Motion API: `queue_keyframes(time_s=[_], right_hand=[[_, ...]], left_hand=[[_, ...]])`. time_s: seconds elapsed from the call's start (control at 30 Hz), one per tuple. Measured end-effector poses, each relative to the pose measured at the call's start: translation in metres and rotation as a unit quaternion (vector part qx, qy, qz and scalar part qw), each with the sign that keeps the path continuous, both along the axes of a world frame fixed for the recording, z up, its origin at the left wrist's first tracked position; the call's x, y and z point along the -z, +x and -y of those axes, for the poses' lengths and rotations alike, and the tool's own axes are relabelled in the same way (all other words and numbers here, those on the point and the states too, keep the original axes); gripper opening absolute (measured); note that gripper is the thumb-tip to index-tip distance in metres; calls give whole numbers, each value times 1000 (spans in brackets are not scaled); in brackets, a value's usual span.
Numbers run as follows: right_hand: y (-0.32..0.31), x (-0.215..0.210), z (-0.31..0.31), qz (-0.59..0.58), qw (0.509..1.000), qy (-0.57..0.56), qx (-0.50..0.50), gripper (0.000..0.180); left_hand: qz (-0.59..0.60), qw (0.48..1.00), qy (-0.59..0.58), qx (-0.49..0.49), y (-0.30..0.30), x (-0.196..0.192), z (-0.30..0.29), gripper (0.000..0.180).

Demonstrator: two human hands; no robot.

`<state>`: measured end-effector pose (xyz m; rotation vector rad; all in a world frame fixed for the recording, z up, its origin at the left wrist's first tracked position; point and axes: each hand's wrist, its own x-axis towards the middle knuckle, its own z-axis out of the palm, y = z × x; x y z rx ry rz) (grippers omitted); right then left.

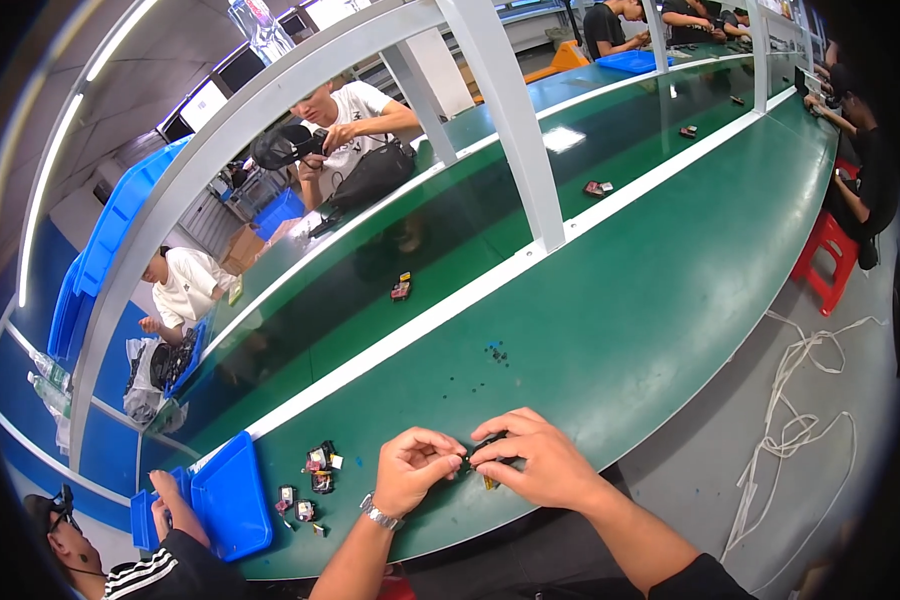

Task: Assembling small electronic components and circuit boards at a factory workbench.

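Over the green worktop, my left hand (416,474) has its thumb and forefinger pinched together, with a metal-banded watch on the wrist. Whatever sits between those fingertips is too small to make out. Close beside it, my right hand (536,460) grips a small black part (492,440), mostly hidden under the fingers. A yellowish piece (490,483) shows just below that hand. Left of my hands lie several small electronic assemblies (320,462) in black, white and red. Tiny dark bits (495,352) are scattered on the worktop beyond my fingers.
A blue tray (232,500) stands at the left, beside a seated co-worker (160,550). White rails edge the conveyor belt (370,330), which carries spaced-out small assemblies (401,288). A grey post (510,130) rises ahead. White cable (790,430) and a red stool (825,262) are at the right.
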<state>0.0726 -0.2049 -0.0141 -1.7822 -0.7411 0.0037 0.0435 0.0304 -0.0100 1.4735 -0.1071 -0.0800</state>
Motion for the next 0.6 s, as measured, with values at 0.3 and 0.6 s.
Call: queue_keyframes(time_s=[0.3, 0.6], right_hand=[[2, 0, -1, 3, 1000, 4, 0, 14], [0, 0, -2, 7, 1000, 3, 11, 13]], left_hand=[[-2, 1000, 10, 10, -1, -1, 3, 19], [-4, 998, 68, -11, -3, -2, 6, 27]])
